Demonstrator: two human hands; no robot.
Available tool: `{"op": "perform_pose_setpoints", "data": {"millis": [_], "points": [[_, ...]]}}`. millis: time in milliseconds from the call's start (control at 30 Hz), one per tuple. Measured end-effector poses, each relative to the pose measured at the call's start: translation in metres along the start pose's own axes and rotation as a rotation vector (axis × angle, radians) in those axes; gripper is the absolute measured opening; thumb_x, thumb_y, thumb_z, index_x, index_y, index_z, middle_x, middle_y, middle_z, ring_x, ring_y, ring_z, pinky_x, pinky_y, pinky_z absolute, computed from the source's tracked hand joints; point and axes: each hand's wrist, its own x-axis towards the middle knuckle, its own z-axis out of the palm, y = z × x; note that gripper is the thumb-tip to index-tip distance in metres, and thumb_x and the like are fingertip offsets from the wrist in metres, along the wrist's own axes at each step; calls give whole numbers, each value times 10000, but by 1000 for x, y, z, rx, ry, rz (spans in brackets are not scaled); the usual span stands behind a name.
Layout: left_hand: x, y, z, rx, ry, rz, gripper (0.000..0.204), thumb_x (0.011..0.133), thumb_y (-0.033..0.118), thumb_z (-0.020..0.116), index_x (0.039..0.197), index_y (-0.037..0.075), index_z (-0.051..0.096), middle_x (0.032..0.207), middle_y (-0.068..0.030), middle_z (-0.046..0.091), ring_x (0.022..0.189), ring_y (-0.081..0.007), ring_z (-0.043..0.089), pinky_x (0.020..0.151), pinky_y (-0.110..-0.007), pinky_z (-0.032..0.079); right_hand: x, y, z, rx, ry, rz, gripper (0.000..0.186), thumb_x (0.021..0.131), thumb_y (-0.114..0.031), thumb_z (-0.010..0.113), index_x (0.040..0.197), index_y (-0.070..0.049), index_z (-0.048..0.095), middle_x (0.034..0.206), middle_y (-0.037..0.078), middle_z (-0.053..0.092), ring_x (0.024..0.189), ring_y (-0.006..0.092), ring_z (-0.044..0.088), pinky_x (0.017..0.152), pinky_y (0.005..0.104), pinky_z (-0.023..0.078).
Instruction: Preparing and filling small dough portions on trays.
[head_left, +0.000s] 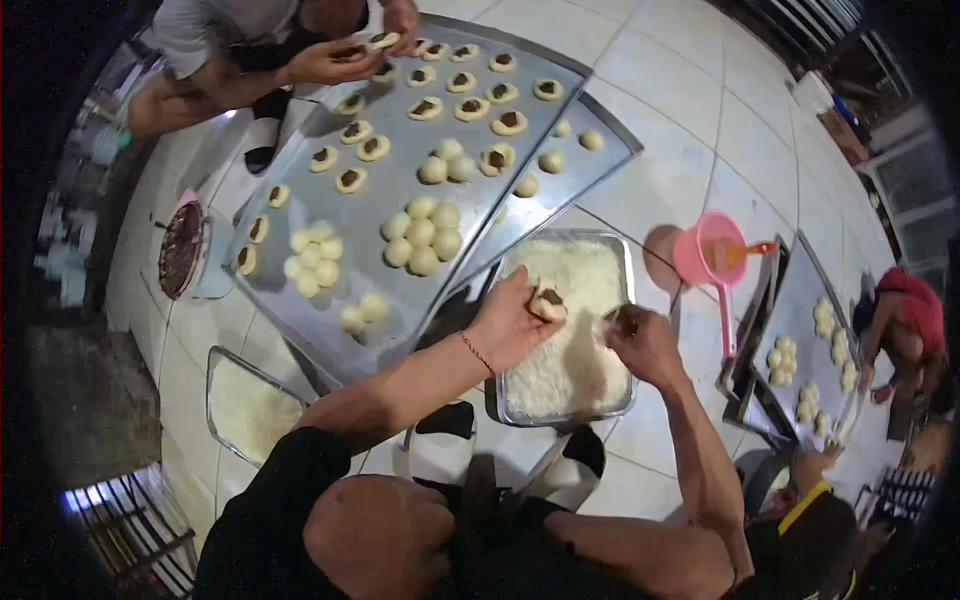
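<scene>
My left hand [508,322] holds a flattened dough piece with dark filling [547,304] on top, above a rectangular metal tray [632,398] of pale, shredded-looking crumbs [555,375]. Over the same tray's right side is my right hand [645,345], fingers bent together; whatever they hold, if anything, is too unclear to name. Beyond my left arm lies a large metal sheet [330,225]. Its far part carries dough rounds topped with dark filling [424,108], its near part clusters of plain dough balls [422,236].
A pink long-handled dipper [700,240] with an orange-handled brush stands right of the crumb tray. At left are a container of dark filling [182,250] and another metal tray [250,405]. Another person's hands [335,62] hold filled dough at the far left. More people sit by a tray of dough [790,330].
</scene>
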Motion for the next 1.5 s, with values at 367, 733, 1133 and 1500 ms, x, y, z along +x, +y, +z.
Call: {"op": "perform_pose_setpoints", "data": {"millis": [367,733,1133,1500], "points": [[16,-31,-12,98,-301,83,348,1019,294,471,1268,52,492,1071,-70,617,981,-168,597,874,-336,495,-2,-55,22,-34,236,-276,318,796,3,622,1113,21,639,900,132,674,791,215,610,688,332,516],[-21,-16,36,273,-363,155,348,967,35,528,1309,93,503,1130,-61,616,982,-168,636,858,-302,540,-15,-55,-10,425,325,-224,408,783,45,645,1187,0,614,1042,122,659,766,231,586,707,325,500],[-55,7,76,1364,-210,401,511,886,-45,509,1384,51,451,1318,-139,546,1107,-213,625,895,-285,537,-13,-53,-8,92,373,-584,290,791,56,686,1075,0,661,935,60,595,761,149,554,668,223,450],[-59,10,75,1224,-179,785,570,850,-87,543,1399,-1,413,1367,-169,507,1210,-229,564,972,-307,490,-17,-68,-16,340,339,-468,207,804,58,686,996,-19,671,913,58,603,735,139,572,597,228,468]]}}
